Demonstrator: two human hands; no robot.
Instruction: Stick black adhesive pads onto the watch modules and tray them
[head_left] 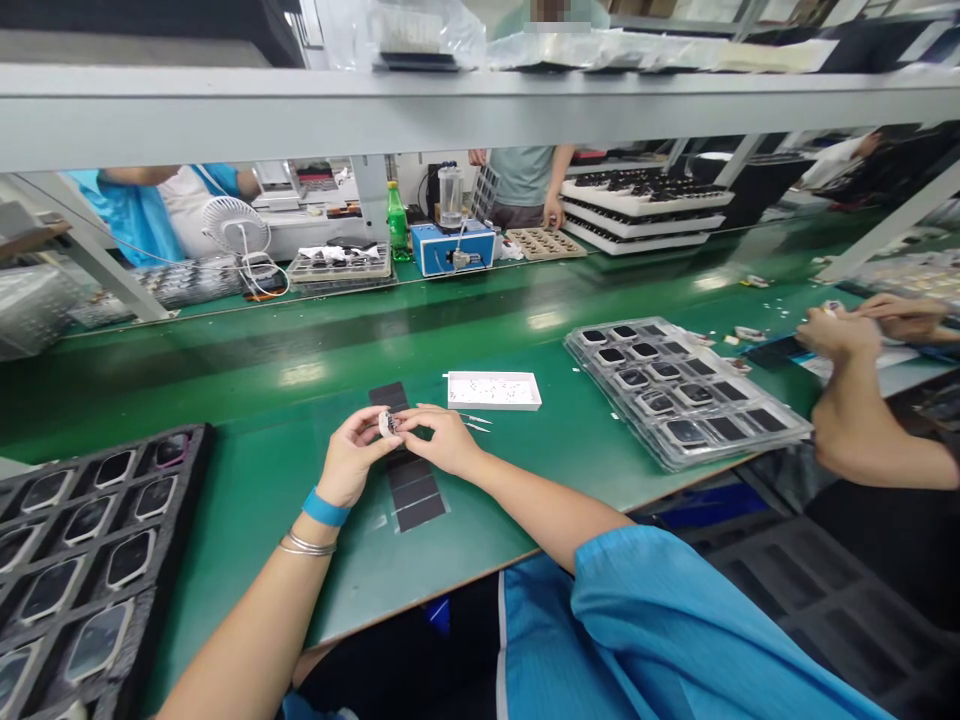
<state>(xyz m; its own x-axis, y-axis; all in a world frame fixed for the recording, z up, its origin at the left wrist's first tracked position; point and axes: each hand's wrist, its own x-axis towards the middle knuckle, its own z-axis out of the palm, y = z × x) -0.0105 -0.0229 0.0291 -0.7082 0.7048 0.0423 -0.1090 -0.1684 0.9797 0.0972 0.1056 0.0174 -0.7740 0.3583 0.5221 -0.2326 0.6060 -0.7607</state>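
A small pale watch case (386,424) with dark parts inside is held up above the green bench. My left hand (351,458) grips its left side between thumb and fingers and wears a blue wristband. From the other side, the thumb and forefinger of my right hand (444,440) pinch at the case's dark inner side. Slim metal tweezers (475,423) point out beyond my right hand; whether that hand holds them I cannot tell. Below both hands lies a strip of black rectangular pieces (416,495). A shallow white tray (495,404) with tiny parts stands just past the tweezers.
A black foam tray (196,470) of square watch cases is at left. Stacked clear trays (679,462) with dark screens lie at right. Beside them a co-worker's hands (844,330) handle a small piece. Across the bench stand a blue machine (442,252) and a green bottle (396,215).
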